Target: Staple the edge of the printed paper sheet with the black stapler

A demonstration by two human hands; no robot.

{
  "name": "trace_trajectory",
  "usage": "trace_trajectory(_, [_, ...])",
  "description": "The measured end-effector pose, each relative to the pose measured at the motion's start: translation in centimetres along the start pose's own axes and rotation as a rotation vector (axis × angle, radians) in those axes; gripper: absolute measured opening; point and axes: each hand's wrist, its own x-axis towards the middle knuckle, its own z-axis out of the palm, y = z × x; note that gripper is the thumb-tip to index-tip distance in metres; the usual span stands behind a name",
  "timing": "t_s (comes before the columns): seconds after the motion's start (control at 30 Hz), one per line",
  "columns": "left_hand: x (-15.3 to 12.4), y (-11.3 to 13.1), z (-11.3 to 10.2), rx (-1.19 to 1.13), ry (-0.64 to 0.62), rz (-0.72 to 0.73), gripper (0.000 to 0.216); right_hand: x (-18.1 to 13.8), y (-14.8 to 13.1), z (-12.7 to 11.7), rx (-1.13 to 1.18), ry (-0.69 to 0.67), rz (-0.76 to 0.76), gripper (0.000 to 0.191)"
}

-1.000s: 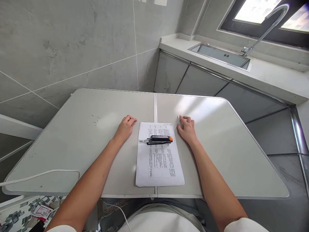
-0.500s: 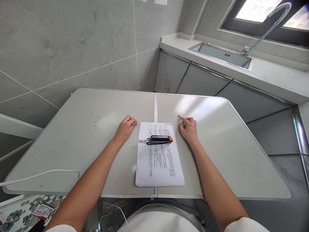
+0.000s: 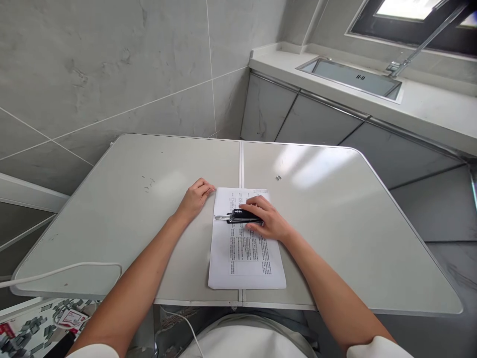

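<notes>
A black stapler (image 3: 238, 214) lies crosswise on a stack of printed paper (image 3: 246, 271), its silver metal tray sticking out to the left. My right hand (image 3: 270, 219) reaches over the stapler's right end, with fingers on the far side and thumb on the near side. That grip hides the stapler's orange end. Beside the paper's upper left corner, my left hand (image 3: 197, 195) rests on the table with its fingers curled together and nothing visible in them. A small strip of staples (image 3: 278, 177) sits beyond the paper to the right.
The folding table (image 3: 354, 238) has a seam down its middle. Several loose staples (image 3: 148, 185) are scattered at the left. A white cable (image 3: 74, 266) crosses the left front edge. Behind on the right stands a counter with a sink (image 3: 350, 77).
My right hand has moved from the staple strip back and left onto the stapler, closing around it. The staple strip stays on the table. My left hand has hardly moved.
</notes>
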Motion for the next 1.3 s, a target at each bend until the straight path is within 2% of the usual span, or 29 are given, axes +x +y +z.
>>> trace_trajectory(0.1, [0.0, 0.2, -0.1, 0.016, 0.01, 0.005, 0.029, 0.3, -0.3, 0.2, -0.043, -0.091, 0.0, 0.043])
trace_trajectory(0.3, [-0.2, 0.7, -0.4, 0.048, 0.058, 0.013, 0.031, 0.1, 0.1, 0.8, -0.094, -0.03, -0.007, 0.038])
trace_trajectory(0.47, [-0.3, 0.8, -0.1, 0.021, 0.04, 0.054, 0.029, -0.2, 0.1, 0.9, -0.22, 0.008, -0.074, 0.034])
trace_trajectory(0.57, [-0.3, 1.0, 0.0, 0.008, 0.025, 0.071, 0.028, -0.2, 0.2, 0.8, -0.283, 0.033, -0.043, 0.035])
trace_trajectory(0.73, [-0.6, 1.5, 0.0, -0.08, 0.02, 0.074, 0.019, 0.0, 0.5, 0.9, -0.263, 0.038, 0.041, 0.035])
trace_trajectory(0.87, [-0.9, 2.0, 0.2, -0.187, -0.078, 0.112, 0.016, 0.0, 0.6, 1.0, -0.245, 0.032, 0.042, 0.034])
trace_trajectory(1.0, [-1.0, 2.4, 0.5, -0.281, -0.197, 0.231, 0.012, -0.1, 0.7, 1.1, -0.236, 0.025, 0.047, 0.033])
trace_trajectory(1.1, [-1.0, 2.5, 0.6, -0.26, -0.23, 0.297, 0.011, -0.1, 0.7, 1.0, -0.231, 0.018, 0.054, 0.032])
trace_trajectory(1.3, [-1.0, 2.5, 0.6, -0.206, -0.233, 0.299, 0.011, 0.0, 0.6, 1.0, -0.22, 0.025, 0.056, 0.03])
